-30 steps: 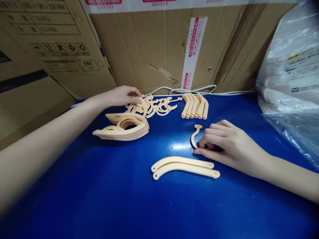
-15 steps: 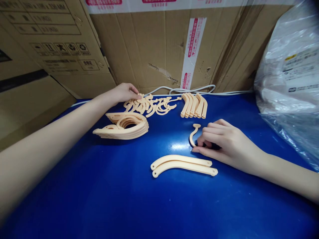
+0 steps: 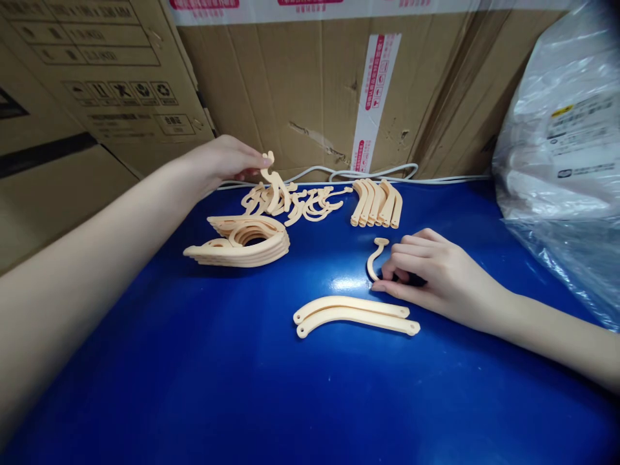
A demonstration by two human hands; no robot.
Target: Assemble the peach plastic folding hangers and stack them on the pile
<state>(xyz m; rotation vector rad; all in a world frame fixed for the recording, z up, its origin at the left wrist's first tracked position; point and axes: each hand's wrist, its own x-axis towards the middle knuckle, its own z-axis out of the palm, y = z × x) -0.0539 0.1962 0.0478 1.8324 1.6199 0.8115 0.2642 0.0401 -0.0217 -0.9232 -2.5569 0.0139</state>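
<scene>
My left hand point(image 3: 220, 161) is closed in a pinch on a cream plastic hook point(image 3: 270, 173), raised over the far-left part of a loose pile of similar hooks point(image 3: 317, 210). Whether a second hook hangs with it, I cannot tell. On the right, my right hand point(image 3: 438, 274) rests low on the table with thumb and fingers closed on another curved hook point(image 3: 371, 261), whose flat end points away from me. Nearer to me lie two long curved cream arms point(image 3: 358, 316), side by side, with small holes at their ends.
A stack of cream hanger centre pieces point(image 3: 261, 259) lies left of the middle on the blue table point(image 3: 310, 400). Several more curved arms point(image 3: 371, 203) lie in a row behind my right hand. Cardboard boxes point(image 3: 290, 84), a white cable point(image 3: 372, 175) and a plastic bag point(image 3: 562, 155) border the back.
My left hand has risen from the pile, lifting a hook with it. My right hand keeps its hold with hardly any movement. The view has shifted slightly.
</scene>
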